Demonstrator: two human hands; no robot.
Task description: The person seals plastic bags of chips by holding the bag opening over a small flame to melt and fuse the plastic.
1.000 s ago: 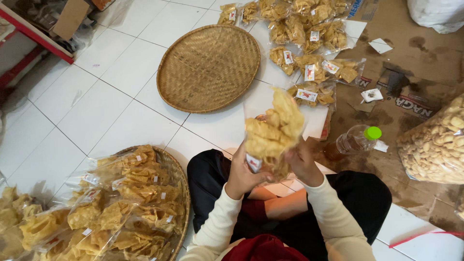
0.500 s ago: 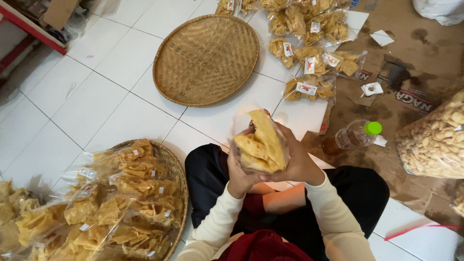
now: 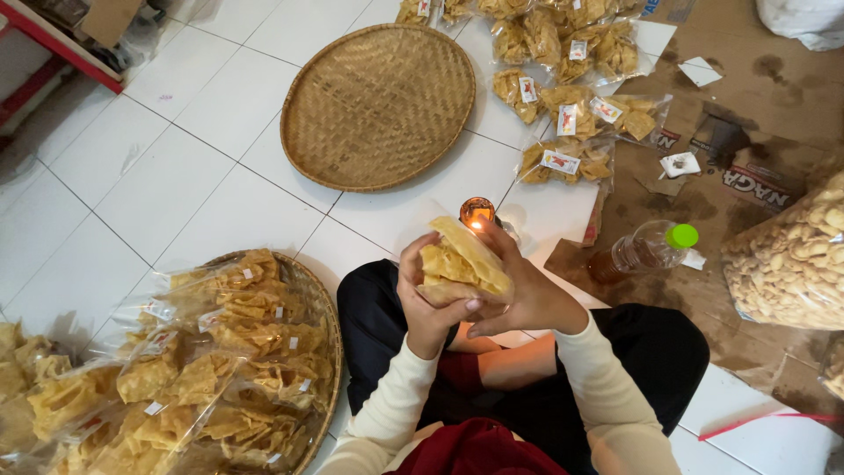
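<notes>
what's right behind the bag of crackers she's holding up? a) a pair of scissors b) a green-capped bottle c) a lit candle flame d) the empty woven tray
c: both hands hold the bag of crackers with its top edge at the lit candle.

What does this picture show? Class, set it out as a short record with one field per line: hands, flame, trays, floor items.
Left hand: grips bag of yellow chips from the left
Right hand: holds the same bag from the right
Flame: small lit lamp on the floor, just beyond the bag's top
Trays: empty woven tray ahead; second tray heaped with packed bags
Floor items: bottle with green cap, labelled packs
</notes>
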